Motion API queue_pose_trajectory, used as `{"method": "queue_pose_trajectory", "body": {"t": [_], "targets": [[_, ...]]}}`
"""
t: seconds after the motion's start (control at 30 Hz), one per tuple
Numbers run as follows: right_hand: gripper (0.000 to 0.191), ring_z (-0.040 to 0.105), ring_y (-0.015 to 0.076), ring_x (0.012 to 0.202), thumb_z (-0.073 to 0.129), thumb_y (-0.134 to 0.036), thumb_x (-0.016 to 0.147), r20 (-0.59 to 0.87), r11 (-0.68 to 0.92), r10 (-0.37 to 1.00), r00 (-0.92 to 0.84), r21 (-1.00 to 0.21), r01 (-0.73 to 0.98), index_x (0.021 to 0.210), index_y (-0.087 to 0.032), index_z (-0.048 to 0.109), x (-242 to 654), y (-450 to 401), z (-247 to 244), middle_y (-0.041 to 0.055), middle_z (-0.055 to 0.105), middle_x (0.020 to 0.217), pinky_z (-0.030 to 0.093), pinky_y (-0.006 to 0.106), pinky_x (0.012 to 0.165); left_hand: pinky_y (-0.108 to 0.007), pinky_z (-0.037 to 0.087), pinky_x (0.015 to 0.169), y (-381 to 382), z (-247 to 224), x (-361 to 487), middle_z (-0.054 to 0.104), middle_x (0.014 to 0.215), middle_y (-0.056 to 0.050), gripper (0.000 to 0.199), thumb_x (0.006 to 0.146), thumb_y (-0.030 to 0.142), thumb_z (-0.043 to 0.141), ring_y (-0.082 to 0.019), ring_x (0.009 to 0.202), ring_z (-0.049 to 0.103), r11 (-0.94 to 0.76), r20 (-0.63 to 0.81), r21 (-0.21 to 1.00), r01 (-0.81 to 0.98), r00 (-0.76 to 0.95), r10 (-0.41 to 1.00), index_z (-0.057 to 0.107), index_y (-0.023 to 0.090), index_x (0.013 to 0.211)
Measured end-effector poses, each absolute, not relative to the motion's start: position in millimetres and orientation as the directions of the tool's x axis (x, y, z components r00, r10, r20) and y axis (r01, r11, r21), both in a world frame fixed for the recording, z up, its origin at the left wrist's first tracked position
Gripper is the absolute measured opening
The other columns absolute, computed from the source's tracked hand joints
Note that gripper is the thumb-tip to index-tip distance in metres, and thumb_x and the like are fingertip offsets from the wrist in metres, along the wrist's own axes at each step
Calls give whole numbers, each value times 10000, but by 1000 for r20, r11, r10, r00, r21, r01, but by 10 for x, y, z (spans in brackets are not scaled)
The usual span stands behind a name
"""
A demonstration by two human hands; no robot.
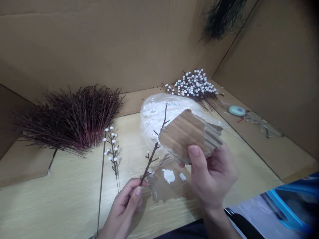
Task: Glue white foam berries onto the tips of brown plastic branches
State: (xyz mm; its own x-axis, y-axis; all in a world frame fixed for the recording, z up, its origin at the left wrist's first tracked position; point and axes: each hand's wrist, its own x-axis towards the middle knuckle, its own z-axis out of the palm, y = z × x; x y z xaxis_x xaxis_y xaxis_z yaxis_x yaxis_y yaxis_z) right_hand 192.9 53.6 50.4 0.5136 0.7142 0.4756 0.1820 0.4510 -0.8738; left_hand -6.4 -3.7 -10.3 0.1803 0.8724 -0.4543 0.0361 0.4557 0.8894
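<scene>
My left hand [128, 202] pinches the lower end of a dark brown artificial twig [151, 161], which slants up to the right and has small white dabs on some branch tips. My right hand [211, 169] grips a torn piece of cardboard [185, 132], thumb on its front face. The cardboard's left edge meets or overlaps the twig; I cannot tell whether they touch. Beneath both hands lies another cardboard scrap [161, 189] bearing blobs of white paste [168, 176]. To the left, a twig with white berries [114, 149] rests on the table.
A large pile of bare dark twigs [74, 116] lies at left. Behind my hands sits a clear plastic bag [152, 116] of white pieces. Berry-covered twigs [194, 84] are heaped at the back. Glasses [261, 122] and a pale green oval object [236, 110] lie right. Cardboard walls [99, 46] enclose the table.
</scene>
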Motion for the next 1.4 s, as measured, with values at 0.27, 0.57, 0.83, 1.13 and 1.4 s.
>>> {"method": "queue_pose_trajectory", "body": {"t": [0.27, 0.57, 0.83, 1.13, 1.4], "targets": [[53, 592, 96, 426, 723, -205, 878, 469, 447, 743, 477, -879, 169, 890, -241, 686, 1903, 535, 468, -59, 630, 608, 507, 197, 373, -240, 327, 549, -46, -74, -55, 401, 629, 51, 483, 907, 650, 584, -132, 582, 361, 449, -448, 893, 34, 160, 879, 663, 185, 1011], [64, 586, 92, 417, 716, -192, 880, 464, 449, 726, 508, -879, 160, 871, -233, 669, 1918, 546, 483, -67, 623, 595, 509, 201, 375, -242, 315, 544, -45, -48, -30, 388, 622, 55, 493, 898, 658, 593, -130, 574, 356, 460, -459, 888, 31, 134, 878, 667, 184, 1013], [61, 610, 103, 431, 731, -212, 873, 467, 450, 723, 509, -878, 166, 882, -233, 675, 1900, 533, 463, -64, 634, 615, 516, 211, 372, -248, 326, 549, -38, -52, -35, 405, 625, 50, 504, 886, 671, 598, -138, 577, 371, 458, -459, 888, 34, 130, 879, 670, 185, 999], [123, 550, 93, 458, 724, -318, 894, 312, 461, 693, 650, -885, -66, 892, -230, 637, 2014, 590, 534, -53, 591, 701, 498, 240, 388, -256, 309, 556, -39, 20, 19, 373, 611, 58, 552, 828, 709, 644, -135, 569, 340, 481, -479, 877, -3, 78, 874, 695, 182, 982], [267, 495, 69, 476, 780, -326, 846, 54, 295, 825, 563, -890, -346, 820, -234, 531, 2104, 659, 475, -91, 533, 643, 501, 196, 444, -264, 286, 557, -31, 12, 24, 353, 587, 69, 521, 803, 683, 701, -127, 567, 295, 486, -480, 871, -68, 84, 873, 679, 177, 926]]}}
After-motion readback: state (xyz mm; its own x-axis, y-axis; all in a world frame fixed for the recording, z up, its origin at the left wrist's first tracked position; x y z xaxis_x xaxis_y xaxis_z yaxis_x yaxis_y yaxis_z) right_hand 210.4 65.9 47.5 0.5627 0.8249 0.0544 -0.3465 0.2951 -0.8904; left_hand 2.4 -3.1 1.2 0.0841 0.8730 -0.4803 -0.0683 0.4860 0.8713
